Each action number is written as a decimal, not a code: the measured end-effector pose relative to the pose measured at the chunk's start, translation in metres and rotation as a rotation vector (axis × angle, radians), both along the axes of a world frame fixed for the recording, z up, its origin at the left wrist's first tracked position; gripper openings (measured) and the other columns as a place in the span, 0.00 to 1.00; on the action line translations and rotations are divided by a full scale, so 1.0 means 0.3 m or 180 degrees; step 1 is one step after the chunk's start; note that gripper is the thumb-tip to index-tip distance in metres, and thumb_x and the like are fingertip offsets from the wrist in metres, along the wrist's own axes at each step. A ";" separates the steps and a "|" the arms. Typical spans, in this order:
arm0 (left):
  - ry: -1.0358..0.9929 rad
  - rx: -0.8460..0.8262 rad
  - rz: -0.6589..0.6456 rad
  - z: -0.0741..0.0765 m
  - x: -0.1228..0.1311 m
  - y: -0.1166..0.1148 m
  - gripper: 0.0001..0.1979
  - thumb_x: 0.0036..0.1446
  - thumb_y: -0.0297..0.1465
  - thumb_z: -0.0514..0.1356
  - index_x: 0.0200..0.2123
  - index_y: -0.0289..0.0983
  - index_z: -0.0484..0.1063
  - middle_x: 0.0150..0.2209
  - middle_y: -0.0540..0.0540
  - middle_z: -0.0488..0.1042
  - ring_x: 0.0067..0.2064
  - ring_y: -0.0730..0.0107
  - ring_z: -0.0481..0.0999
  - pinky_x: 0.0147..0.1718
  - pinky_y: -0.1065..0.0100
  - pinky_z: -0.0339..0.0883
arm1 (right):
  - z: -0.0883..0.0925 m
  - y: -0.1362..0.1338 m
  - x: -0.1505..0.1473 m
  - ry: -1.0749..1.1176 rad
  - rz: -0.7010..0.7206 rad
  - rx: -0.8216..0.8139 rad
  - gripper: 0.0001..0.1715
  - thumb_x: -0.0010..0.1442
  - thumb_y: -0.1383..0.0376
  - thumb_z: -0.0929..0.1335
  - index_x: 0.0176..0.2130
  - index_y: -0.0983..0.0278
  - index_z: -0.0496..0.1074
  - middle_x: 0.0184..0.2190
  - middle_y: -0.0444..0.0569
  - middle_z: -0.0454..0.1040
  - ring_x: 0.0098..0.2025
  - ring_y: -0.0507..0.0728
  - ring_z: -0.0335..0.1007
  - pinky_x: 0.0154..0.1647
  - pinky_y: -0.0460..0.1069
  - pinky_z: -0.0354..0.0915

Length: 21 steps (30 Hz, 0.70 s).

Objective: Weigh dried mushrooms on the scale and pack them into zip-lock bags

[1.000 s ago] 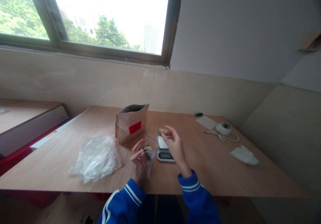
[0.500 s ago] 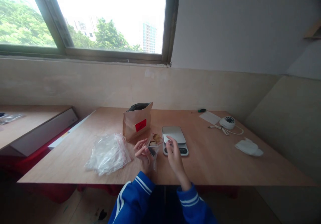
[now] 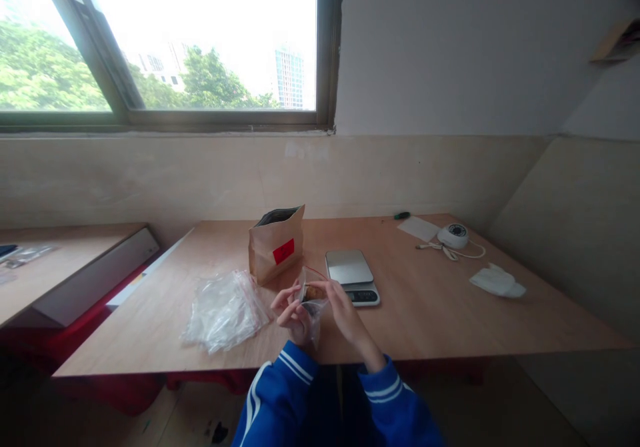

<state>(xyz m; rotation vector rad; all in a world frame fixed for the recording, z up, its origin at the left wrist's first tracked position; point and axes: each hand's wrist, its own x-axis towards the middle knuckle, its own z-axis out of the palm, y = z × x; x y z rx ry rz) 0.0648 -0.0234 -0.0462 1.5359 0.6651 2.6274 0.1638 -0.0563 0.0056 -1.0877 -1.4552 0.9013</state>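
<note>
My left hand point(image 3: 294, 315) has its fingers bent around a small clear zip-lock bag point(image 3: 315, 327), closed on it above the table's front part. A brown, roundish thing point(image 3: 314, 292) shows at the upper part of the bag, with something dark below it; I cannot make out their kind. On the bag's right side, my right hand point(image 3: 349, 315) has its fingers together against the plastic, near the brown thing. Just beyond that hand lies a kitchen scale point(image 3: 350, 268) with a silver plate. Behind the bag stands an open kraft paper pouch point(image 3: 276, 247) with a red label.
A pile of clear zip-lock bags point(image 3: 225, 310) lies to the left on the wooden table point(image 3: 425, 313). Toward the right are a white dome camera point(image 3: 453, 235) with its cable, a crumpled white plastic bag point(image 3: 497, 281), a sheet of paper point(image 3: 419, 228) and a green-handled screwdriver point(image 3: 402, 215).
My right hand has moved left from in front of the scale to the bag and now touches it. The brown thing sits between my hands. The view has shifted slightly.
</note>
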 end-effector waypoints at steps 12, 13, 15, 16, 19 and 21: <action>0.0275 -0.0087 -0.0342 -0.017 0.002 -0.002 0.08 0.62 0.29 0.51 0.44 0.46 0.62 0.46 0.48 0.62 0.42 0.69 0.73 0.44 0.53 0.72 | -0.051 -0.069 -0.056 0.1108 0.0057 -0.0087 0.41 0.52 0.62 0.72 0.60 0.56 0.53 0.60 0.54 0.61 0.60 0.61 0.60 0.60 0.60 0.59; 0.0351 -0.0181 -0.0405 -0.018 0.002 -0.006 0.09 0.62 0.28 0.50 0.45 0.46 0.61 0.48 0.48 0.62 0.42 0.69 0.74 0.44 0.53 0.72 | -0.048 -0.061 -0.055 0.1140 -0.0039 -0.0041 0.38 0.54 0.62 0.71 0.59 0.56 0.54 0.60 0.54 0.61 0.60 0.61 0.60 0.60 0.60 0.58; 0.0485 -0.0304 -0.0580 -0.023 -0.003 -0.011 0.12 0.63 0.28 0.48 0.48 0.45 0.59 0.51 0.45 0.60 0.44 0.67 0.75 0.43 0.53 0.72 | -0.033 -0.048 -0.038 0.1133 -0.0146 0.0024 0.35 0.56 0.63 0.69 0.59 0.57 0.54 0.59 0.55 0.62 0.60 0.60 0.60 0.61 0.59 0.58; 0.0519 -0.0352 -0.0646 -0.026 -0.006 -0.011 0.12 0.63 0.28 0.48 0.49 0.45 0.58 0.51 0.45 0.60 0.45 0.66 0.75 0.43 0.53 0.72 | -0.022 -0.046 -0.024 0.1133 -0.0178 0.0059 0.34 0.57 0.63 0.68 0.59 0.58 0.54 0.58 0.55 0.64 0.60 0.60 0.61 0.60 0.59 0.58; 0.0402 -0.0687 -0.0363 -0.023 -0.021 -0.009 0.12 0.63 0.29 0.49 0.50 0.43 0.58 0.53 0.43 0.60 0.50 0.63 0.72 0.47 0.53 0.68 | 0.008 -0.055 0.024 0.1225 -0.0118 0.0065 0.32 0.57 0.63 0.68 0.59 0.58 0.56 0.57 0.55 0.66 0.59 0.60 0.62 0.60 0.58 0.59; 0.0331 -0.1240 -0.0083 -0.013 -0.033 -0.007 0.13 0.63 0.33 0.50 0.51 0.40 0.61 0.53 0.41 0.62 0.55 0.62 0.67 0.54 0.54 0.61 | 0.017 -0.067 0.053 0.1375 0.0042 -0.0067 0.32 0.57 0.63 0.67 0.59 0.57 0.56 0.56 0.53 0.68 0.57 0.60 0.65 0.58 0.58 0.60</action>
